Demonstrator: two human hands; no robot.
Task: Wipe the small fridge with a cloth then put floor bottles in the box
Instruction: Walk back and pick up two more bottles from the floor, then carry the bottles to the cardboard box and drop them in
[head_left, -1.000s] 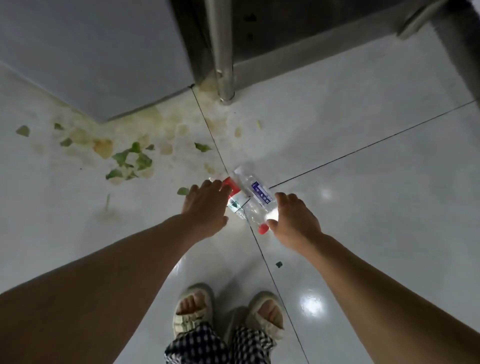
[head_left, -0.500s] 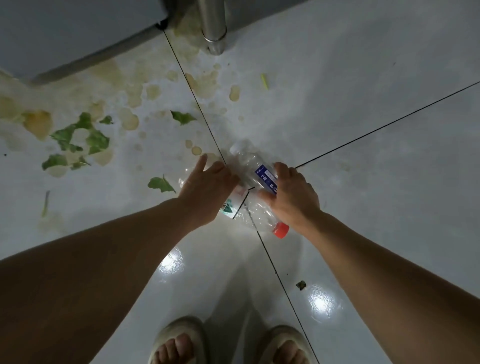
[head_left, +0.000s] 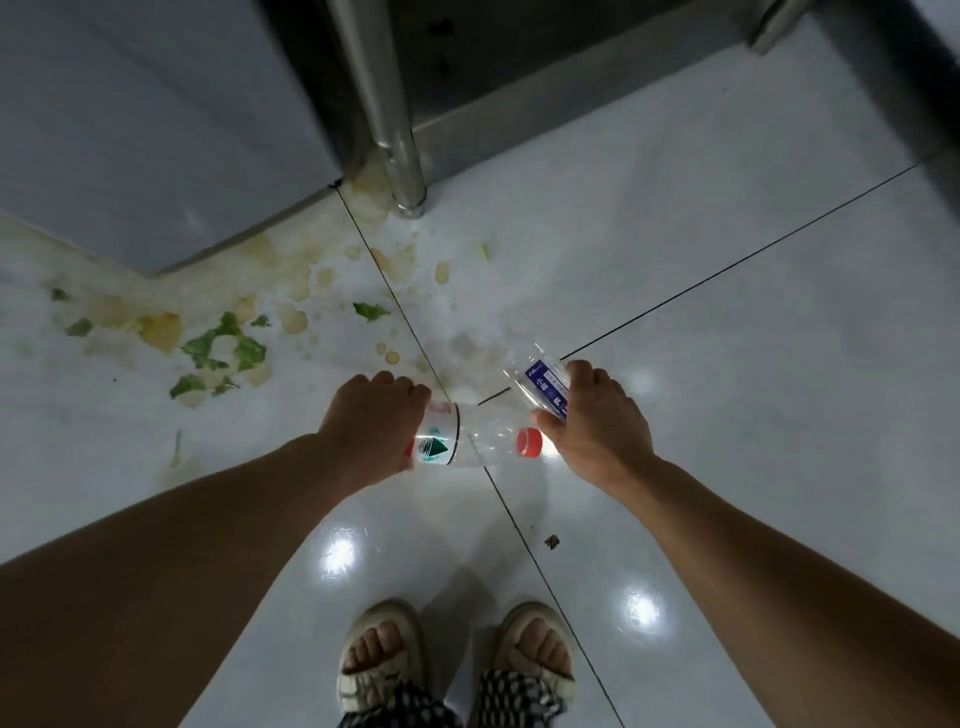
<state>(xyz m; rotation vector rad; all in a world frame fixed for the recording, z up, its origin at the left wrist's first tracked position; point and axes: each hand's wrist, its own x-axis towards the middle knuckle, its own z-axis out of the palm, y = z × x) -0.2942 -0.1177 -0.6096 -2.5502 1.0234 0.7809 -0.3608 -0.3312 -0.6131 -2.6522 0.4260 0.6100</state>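
Note:
Two clear plastic bottles are held just above the white tiled floor (head_left: 727, 415). My left hand (head_left: 371, 428) grips the bottle with the red cap and green-and-red label (head_left: 467, 441); its cap points right. My right hand (head_left: 597, 421) grips the bottle with the blue label (head_left: 540, 384), which tilts up and away. The grey fridge (head_left: 156, 130) stands at the upper left. No cloth or box is in view.
Yellowish stains and green leaf scraps (head_left: 223, 348) lie on the floor to the left. A steel table leg (head_left: 395, 130) stands beside the fridge. My sandalled feet (head_left: 452, 660) are at the bottom.
Both hands have closed on the bottles and raised them off the floor. The red-capped bottle has swung so that its cap points right, and the two bottles have come apart.

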